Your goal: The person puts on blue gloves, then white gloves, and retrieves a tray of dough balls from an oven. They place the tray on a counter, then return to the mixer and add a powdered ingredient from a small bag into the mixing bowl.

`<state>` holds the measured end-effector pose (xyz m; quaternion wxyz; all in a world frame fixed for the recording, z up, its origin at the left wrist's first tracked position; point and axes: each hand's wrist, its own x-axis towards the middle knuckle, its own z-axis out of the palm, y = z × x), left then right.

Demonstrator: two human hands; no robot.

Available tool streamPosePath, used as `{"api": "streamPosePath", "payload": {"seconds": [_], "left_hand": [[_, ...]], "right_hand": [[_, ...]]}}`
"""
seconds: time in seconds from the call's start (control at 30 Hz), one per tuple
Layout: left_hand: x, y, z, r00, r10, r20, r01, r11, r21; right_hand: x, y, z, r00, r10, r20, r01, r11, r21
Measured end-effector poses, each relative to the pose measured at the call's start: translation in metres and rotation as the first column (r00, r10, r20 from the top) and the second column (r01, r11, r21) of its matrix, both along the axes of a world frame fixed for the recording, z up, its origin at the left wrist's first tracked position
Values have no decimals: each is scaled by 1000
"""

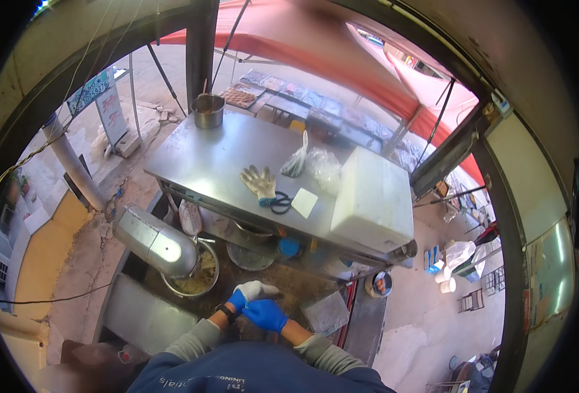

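My left hand wears a white knitted glove with a blue glove showing at the wrist, beside a dark wristband. My right hand, in a blue disposable glove, pinches the cuff at my left wrist. Ahead on the steel table lie a knitted work glove, dark-handled scissors and a white plastic scraper. Left of my hands, a stand mixer stands over a steel bowl holding a yellowish mass.
A white foam box stands at the table's right end, beside clear plastic bags. A steel pot sits at the far left corner. Low at right is a bucket with eggs. A metal sheet lies right of my hands.
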<state>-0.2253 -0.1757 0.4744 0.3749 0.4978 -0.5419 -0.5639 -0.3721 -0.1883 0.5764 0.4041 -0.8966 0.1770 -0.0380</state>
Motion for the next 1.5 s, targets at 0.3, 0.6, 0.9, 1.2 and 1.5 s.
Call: {"api": "streamPosePath", "payload": {"seconds": [0.3, 0.6, 0.9, 1.2, 1.5], "left_hand": [[70, -39, 22, 875, 145, 463, -67, 981, -180], [86, -93, 108, 535, 712, -454, -623, 696, 357], [109, -149, 113, 557, 823, -105, -702, 535, 470], [81, -156, 159, 564, 817, 122, -813, 522, 257], [90, -134, 235, 216, 785, 581, -875, 419, -242]], "right_hand": [[70, -50, 32, 993, 107, -48, -100, 985, 137], [104, -103, 42, 976, 205, 66, -213, 969, 128], [133, -291, -30, 853, -413, 318, 498, 826, -264], [187, -413, -94, 983, -170, -67, 134, 922, -364], [215, -400, 71, 912, 338, 234, -203, 865, -459]]}}
